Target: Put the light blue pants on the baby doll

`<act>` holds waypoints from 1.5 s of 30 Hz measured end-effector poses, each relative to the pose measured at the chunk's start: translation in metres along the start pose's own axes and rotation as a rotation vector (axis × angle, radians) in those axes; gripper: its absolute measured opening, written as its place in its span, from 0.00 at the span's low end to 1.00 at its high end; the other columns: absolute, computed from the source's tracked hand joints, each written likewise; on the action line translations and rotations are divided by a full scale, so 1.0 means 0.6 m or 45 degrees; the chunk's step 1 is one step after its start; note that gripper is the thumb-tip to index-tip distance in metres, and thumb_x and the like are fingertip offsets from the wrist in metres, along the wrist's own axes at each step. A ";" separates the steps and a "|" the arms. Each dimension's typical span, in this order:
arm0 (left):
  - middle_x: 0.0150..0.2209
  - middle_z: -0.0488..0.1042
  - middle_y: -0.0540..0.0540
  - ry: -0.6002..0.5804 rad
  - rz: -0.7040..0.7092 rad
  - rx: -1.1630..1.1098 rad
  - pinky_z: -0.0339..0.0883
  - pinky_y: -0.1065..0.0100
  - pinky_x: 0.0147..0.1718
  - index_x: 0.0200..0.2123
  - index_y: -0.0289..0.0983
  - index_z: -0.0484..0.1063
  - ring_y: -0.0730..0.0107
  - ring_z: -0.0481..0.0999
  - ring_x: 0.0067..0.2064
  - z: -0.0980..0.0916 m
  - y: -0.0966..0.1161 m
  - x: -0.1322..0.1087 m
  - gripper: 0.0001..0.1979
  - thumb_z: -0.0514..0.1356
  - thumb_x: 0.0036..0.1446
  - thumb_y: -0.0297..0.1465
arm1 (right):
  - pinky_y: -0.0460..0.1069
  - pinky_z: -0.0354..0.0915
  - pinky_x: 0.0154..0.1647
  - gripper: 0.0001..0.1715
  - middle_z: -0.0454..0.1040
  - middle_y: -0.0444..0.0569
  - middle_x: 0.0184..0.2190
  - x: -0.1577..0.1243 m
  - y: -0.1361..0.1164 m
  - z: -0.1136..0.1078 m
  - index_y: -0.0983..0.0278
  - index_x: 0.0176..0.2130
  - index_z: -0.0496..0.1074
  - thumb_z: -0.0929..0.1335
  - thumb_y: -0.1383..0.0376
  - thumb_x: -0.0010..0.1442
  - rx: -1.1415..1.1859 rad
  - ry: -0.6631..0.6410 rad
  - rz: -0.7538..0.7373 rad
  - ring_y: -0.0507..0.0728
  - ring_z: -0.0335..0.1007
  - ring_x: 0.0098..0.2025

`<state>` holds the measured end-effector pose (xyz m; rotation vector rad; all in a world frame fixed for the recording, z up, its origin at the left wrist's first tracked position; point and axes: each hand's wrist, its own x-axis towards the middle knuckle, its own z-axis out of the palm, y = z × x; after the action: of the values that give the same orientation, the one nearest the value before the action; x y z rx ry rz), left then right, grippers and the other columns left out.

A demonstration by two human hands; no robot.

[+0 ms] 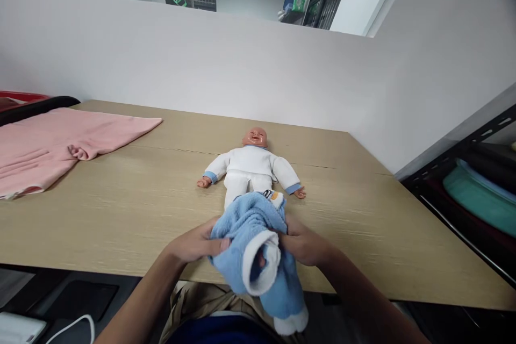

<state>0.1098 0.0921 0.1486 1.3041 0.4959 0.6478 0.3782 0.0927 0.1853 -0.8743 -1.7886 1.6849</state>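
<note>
A baby doll (250,167) in a white suit with blue cuffs lies on its back on the wooden table (121,209), head towards the far wall. A bunched light-blue fleece garment (252,231) with white cuffs covers the doll's legs and hangs over the table's near edge. My left hand (197,244) grips the garment's left side. On the other side, my right hand (302,244) holds its right edge, close to the doll's feet.
A pink cloth (52,142) lies spread at the table's far left. A white partition wall (226,70) runs behind the table. A dark metal shelf (463,172) with a teal basin (479,196) stands at the right. A white device with a cable (24,328) sits low left.
</note>
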 end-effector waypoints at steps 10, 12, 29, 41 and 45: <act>0.50 0.84 0.35 0.338 -0.187 -0.387 0.74 0.54 0.56 0.58 0.35 0.77 0.48 0.83 0.53 0.048 0.012 -0.022 0.30 0.71 0.62 0.49 | 0.70 0.63 0.74 0.60 0.76 0.58 0.66 -0.029 -0.014 0.023 0.58 0.70 0.66 0.84 0.44 0.48 0.017 0.029 0.049 0.72 0.71 0.69; 0.50 0.84 0.37 0.347 -0.197 -0.343 0.73 0.55 0.56 0.56 0.36 0.78 0.49 0.82 0.53 0.057 0.015 -0.028 0.27 0.70 0.63 0.49 | 0.67 0.68 0.71 0.56 0.77 0.55 0.65 -0.032 -0.024 0.036 0.56 0.68 0.69 0.86 0.51 0.47 -0.060 0.100 0.025 0.70 0.74 0.67; 0.57 0.78 0.41 0.678 -0.075 0.472 0.68 0.59 0.60 0.58 0.42 0.65 0.53 0.77 0.61 0.115 -0.022 -0.048 0.16 0.57 0.71 0.39 | 0.61 0.71 0.62 0.20 0.80 0.54 0.57 -0.038 -0.040 0.101 0.60 0.59 0.72 0.68 0.67 0.69 -0.839 0.430 0.160 0.66 0.77 0.60; 0.46 0.78 0.41 0.814 -0.301 1.516 0.60 0.44 0.58 0.43 0.41 0.67 0.43 0.75 0.51 0.110 -0.047 -0.038 0.03 0.55 0.70 0.33 | 0.63 0.73 0.56 0.17 0.80 0.62 0.55 -0.013 0.001 0.103 0.65 0.55 0.74 0.68 0.70 0.67 -1.185 0.323 0.373 0.72 0.80 0.56; 0.46 0.75 0.41 0.766 -0.218 1.365 0.62 0.48 0.54 0.41 0.40 0.66 0.46 0.70 0.51 0.097 -0.062 -0.035 0.02 0.54 0.69 0.30 | 0.64 0.72 0.57 0.19 0.81 0.62 0.55 -0.015 0.008 0.095 0.65 0.56 0.74 0.67 0.69 0.66 -1.156 0.332 0.315 0.72 0.80 0.57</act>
<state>0.1392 0.0313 0.1233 2.0161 1.5781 0.6383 0.3414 0.0485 0.1762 -1.6469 -2.3184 0.7468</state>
